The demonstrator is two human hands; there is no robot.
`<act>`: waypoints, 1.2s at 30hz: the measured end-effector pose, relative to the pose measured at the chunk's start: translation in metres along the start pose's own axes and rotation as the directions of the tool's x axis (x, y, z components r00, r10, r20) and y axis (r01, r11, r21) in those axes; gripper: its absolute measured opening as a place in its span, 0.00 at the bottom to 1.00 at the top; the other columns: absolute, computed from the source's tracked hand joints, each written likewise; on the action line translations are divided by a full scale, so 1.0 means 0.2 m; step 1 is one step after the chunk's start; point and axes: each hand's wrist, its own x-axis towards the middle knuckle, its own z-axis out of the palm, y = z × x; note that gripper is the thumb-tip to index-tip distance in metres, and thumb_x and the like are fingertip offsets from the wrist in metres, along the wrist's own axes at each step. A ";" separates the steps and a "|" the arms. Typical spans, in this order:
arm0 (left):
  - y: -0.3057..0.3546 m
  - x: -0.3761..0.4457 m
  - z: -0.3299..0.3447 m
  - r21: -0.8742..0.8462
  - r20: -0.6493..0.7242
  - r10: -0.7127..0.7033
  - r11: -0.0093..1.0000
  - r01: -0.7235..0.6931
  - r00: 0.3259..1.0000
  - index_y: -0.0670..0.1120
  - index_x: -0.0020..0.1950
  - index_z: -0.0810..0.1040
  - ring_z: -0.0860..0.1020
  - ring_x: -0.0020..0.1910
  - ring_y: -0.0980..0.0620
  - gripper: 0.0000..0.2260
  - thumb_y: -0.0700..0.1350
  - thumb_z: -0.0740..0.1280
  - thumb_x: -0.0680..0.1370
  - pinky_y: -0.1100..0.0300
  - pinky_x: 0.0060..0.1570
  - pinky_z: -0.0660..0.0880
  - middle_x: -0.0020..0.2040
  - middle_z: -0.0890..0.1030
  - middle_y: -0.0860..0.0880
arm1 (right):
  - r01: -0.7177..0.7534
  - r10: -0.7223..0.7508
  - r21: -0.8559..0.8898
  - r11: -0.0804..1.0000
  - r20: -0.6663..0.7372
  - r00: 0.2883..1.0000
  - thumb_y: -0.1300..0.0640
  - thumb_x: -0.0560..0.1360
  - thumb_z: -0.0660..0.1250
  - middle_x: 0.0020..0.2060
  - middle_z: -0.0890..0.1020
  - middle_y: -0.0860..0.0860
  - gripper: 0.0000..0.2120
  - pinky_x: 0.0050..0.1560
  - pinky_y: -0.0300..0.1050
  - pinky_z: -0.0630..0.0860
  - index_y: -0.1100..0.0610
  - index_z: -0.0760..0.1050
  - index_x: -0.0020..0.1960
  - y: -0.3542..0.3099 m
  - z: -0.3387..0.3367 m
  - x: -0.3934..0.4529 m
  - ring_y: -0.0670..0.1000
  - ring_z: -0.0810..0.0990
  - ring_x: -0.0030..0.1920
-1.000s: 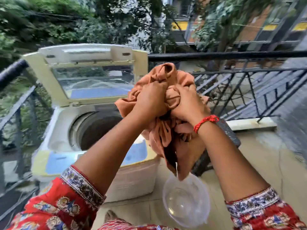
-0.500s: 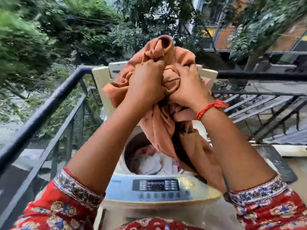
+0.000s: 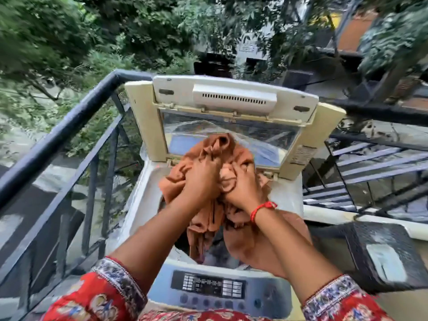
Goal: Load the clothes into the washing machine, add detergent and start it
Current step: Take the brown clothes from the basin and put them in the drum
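Note:
A top-loading washing machine (image 3: 148, 188) stands in front of me with its cream lid (image 3: 234, 98) raised upright. Both hands clutch a bunched orange-brown cloth (image 3: 178, 184) directly above the drum opening. My left hand (image 3: 201, 181) grips its left side, my right hand (image 3: 240, 188) its right side, a red thread on that wrist. The cloth's lower folds hang down into the drum, where some other laundry shows dimly. The control panel (image 3: 210, 286) with its buttons lies at the machine's near edge.
A dark metal balcony railing (image 3: 69, 121) runs along the left and behind the machine. A dark woven basket (image 3: 379, 253) sits right of the machine by a low ledge. Trees and buildings lie beyond.
I have stepped up to the machine and both hands have brought the orange cloth down from chest height to just over the drum, its tail now hanging inside.

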 end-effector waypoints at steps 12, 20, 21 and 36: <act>-0.10 -0.07 0.66 0.118 0.462 -0.185 0.982 0.147 0.867 0.51 0.71 0.61 0.74 0.64 0.41 0.45 0.57 0.78 0.59 0.44 0.57 0.76 0.65 0.74 0.45 | 0.105 -0.063 -0.111 0.988 0.335 0.940 0.50 0.61 0.74 0.62 0.62 0.52 0.33 0.58 0.57 0.74 0.44 0.64 0.62 0.37 0.43 0.04 0.62 0.73 0.58; -0.10 -0.08 0.70 0.035 0.469 -0.159 0.986 0.161 0.869 0.49 0.77 0.53 0.56 0.77 0.38 0.53 0.54 0.81 0.61 0.42 0.72 0.63 0.78 0.57 0.43 | 0.169 -0.114 -0.110 0.979 0.388 0.914 0.50 0.58 0.81 0.70 0.60 0.55 0.44 0.63 0.58 0.71 0.46 0.62 0.68 0.37 0.44 0.06 0.63 0.65 0.66; -0.11 -0.07 0.69 0.033 0.470 -0.157 0.986 0.161 0.868 0.50 0.77 0.53 0.55 0.77 0.38 0.52 0.53 0.81 0.62 0.42 0.72 0.64 0.78 0.56 0.43 | 0.167 -0.108 -0.122 0.978 0.390 0.915 0.50 0.58 0.81 0.70 0.59 0.55 0.44 0.63 0.58 0.71 0.46 0.62 0.68 0.37 0.44 0.06 0.63 0.65 0.66; -0.20 -0.12 0.65 0.030 0.428 -0.124 0.992 0.123 0.895 0.50 0.77 0.54 0.54 0.77 0.41 0.49 0.51 0.80 0.64 0.44 0.71 0.65 0.78 0.57 0.46 | 0.134 -0.079 -0.148 0.980 0.330 0.941 0.48 0.59 0.81 0.71 0.58 0.55 0.42 0.62 0.57 0.72 0.45 0.63 0.67 0.33 0.42 0.01 0.62 0.64 0.67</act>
